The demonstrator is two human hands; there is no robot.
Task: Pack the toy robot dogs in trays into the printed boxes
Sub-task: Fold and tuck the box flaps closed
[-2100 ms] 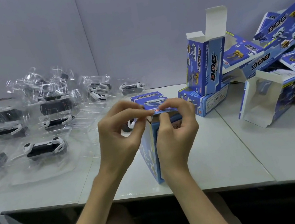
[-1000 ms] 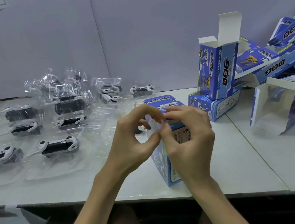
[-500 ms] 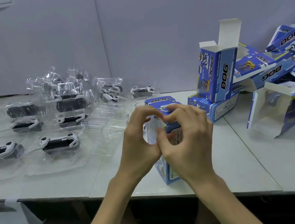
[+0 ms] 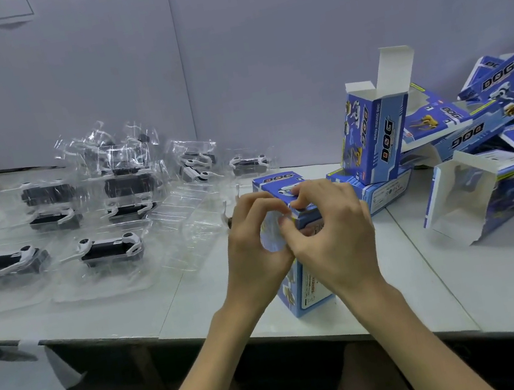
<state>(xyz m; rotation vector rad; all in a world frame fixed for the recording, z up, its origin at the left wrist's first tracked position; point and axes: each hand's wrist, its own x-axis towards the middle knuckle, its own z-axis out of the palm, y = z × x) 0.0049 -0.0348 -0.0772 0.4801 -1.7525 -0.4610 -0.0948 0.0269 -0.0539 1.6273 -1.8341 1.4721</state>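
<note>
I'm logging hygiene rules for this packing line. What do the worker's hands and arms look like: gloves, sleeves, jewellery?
Both are bare. The left hand and right hand wear no gloves, and no ring shows on the visible fingers. The left forearm and right forearm are uncovered down to the picture's bottom edge: no sleeve, watch or bracelet in view.

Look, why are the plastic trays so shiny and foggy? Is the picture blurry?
In the head view, room light glints off the clear trays, so the toy dogs inside look hazy; the left hand and right hand on the blue box are a little soft, not smeared; shadows are faint, so the light is even.
</note>
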